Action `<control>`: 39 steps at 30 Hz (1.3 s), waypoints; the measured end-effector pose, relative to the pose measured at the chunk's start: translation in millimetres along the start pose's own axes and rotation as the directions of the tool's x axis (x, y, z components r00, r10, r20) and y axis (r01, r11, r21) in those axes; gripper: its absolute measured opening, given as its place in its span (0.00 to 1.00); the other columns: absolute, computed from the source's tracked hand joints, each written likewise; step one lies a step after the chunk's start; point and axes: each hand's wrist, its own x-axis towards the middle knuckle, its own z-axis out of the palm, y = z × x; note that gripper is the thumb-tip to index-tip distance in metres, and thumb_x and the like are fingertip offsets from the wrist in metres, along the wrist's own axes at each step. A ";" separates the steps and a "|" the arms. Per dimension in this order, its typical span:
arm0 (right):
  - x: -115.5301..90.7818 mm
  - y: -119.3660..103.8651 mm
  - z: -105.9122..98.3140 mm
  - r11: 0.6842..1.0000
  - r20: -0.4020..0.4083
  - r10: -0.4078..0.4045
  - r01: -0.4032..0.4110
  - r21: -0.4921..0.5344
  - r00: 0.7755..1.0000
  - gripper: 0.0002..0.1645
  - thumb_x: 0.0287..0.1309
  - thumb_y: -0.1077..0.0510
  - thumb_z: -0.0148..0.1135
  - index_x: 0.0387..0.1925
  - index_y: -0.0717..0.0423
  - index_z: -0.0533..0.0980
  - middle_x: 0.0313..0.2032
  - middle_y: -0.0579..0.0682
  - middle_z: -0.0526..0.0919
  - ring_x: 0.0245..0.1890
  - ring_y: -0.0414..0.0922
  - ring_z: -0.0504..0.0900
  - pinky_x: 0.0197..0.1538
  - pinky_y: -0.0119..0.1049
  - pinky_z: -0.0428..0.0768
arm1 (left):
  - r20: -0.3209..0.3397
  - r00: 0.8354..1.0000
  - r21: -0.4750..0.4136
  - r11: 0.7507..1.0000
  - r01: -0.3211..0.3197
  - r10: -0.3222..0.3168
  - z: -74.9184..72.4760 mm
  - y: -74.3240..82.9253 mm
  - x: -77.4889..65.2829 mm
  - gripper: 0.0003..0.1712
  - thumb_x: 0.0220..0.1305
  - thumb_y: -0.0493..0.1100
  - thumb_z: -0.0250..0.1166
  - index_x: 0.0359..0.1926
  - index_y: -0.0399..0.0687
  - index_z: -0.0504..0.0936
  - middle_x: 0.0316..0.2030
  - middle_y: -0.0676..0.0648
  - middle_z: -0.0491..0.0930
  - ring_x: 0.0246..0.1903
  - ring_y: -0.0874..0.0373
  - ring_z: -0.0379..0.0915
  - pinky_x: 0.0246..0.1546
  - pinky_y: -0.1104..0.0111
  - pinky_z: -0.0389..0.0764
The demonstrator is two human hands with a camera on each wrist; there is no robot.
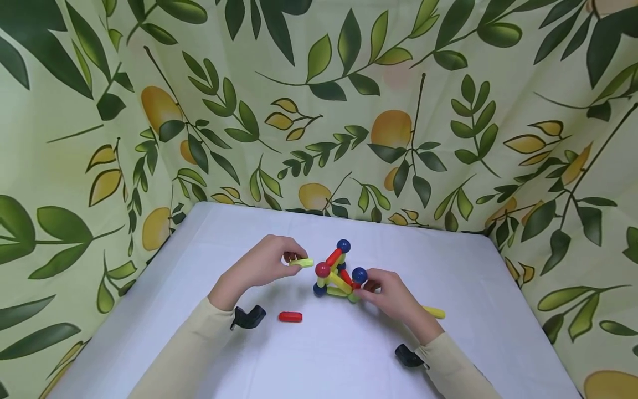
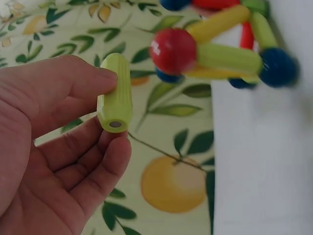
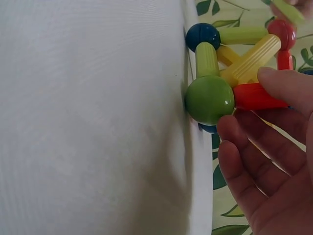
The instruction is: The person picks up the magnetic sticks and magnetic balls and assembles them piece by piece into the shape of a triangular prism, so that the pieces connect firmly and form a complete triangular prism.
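Note:
My left hand (image 1: 271, 259) pinches a light green magnetic rod (image 2: 115, 93) between thumb and fingers. One end of the rod, with a small grey metal disc in it, shows in the left wrist view. To its right stands a frame of magnetic rods and balls, with a red ball (image 1: 322, 270) at its near left corner and a blue ball (image 1: 343, 245) on top. My right hand (image 1: 394, 293) grips the frame's right side, pinching a red rod (image 3: 257, 96) that joins a green ball (image 3: 210, 100). Another blue ball (image 1: 359, 275) tops that side.
A loose red rod (image 1: 291, 317) lies in front of the frame. A yellow rod (image 1: 433, 312) lies beyond the right wrist, partly hidden by it. The white table (image 1: 309, 366) meets a leaf-patterned curtain (image 1: 279, 166) at the back. Black wrist mounts (image 1: 250, 317) sit under both wrists.

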 end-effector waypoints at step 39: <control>-2.3 6.0 -1.3 0.999 -0.012 -0.044 0.044 -0.015 0.999 0.06 0.66 0.54 0.79 0.44 0.44 0.90 0.37 0.35 0.88 0.37 0.40 0.84 0.46 0.38 0.84 | 0.140 0.981 0.240 0.957 -0.164 0.133 56.5 41.0 60.7 0.08 0.67 0.38 0.78 0.46 0.49 0.95 0.39 0.56 0.89 0.42 0.60 0.73 0.44 0.69 0.76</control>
